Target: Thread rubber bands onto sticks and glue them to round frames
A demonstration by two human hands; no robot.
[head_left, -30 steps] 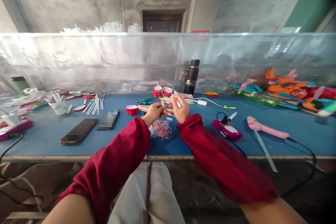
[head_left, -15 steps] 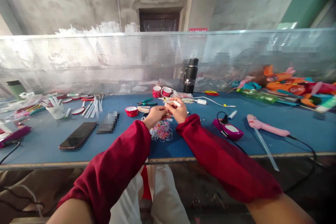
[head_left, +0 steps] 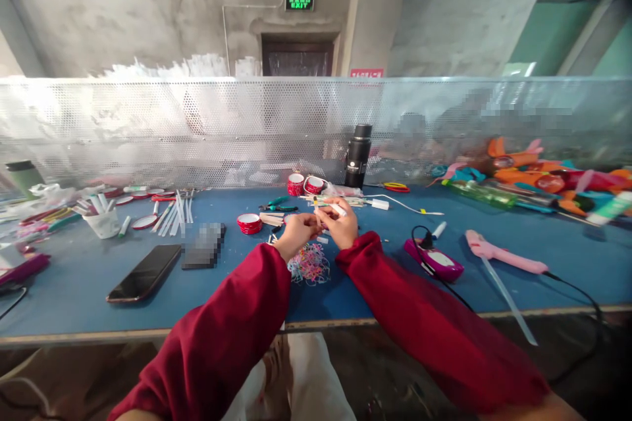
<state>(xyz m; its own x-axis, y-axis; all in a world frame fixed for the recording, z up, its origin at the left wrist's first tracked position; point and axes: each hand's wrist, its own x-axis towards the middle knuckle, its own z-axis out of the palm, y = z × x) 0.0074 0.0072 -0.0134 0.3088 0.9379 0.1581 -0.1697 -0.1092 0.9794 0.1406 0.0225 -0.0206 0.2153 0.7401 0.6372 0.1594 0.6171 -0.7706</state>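
Note:
My left hand point(head_left: 299, 235) and my right hand point(head_left: 342, 227) meet above the table, fingers pinched close together. A white marker point(head_left: 338, 208) lies in my right hand, its end poking out past the fingers. Between the fingertips stands a small pale stick point(head_left: 316, 206) with a dark upper end; my left fingers seem to pinch it, though its lower part is hidden. Just below the hands is a tangled heap of colourful small elastic bands point(head_left: 311, 264). Flat wooden sticks point(head_left: 271, 219) and a red tape roll point(head_left: 249, 223) lie left of my left hand.
A black thermos point(head_left: 358, 158) stands behind, near the perforated metal screen point(head_left: 222, 135). To the right are a purple power strip point(head_left: 434, 260) and a pink glue gun point(head_left: 508, 254). Leftward lie a phone point(head_left: 144, 273), glue sticks point(head_left: 170, 216) and a white cup of markers point(head_left: 101, 223).
The view has tilted up slightly, so the table sits lower in the picture. Both hands stay together, and the small dark-tipped stick now shows more upright between the fingertips.

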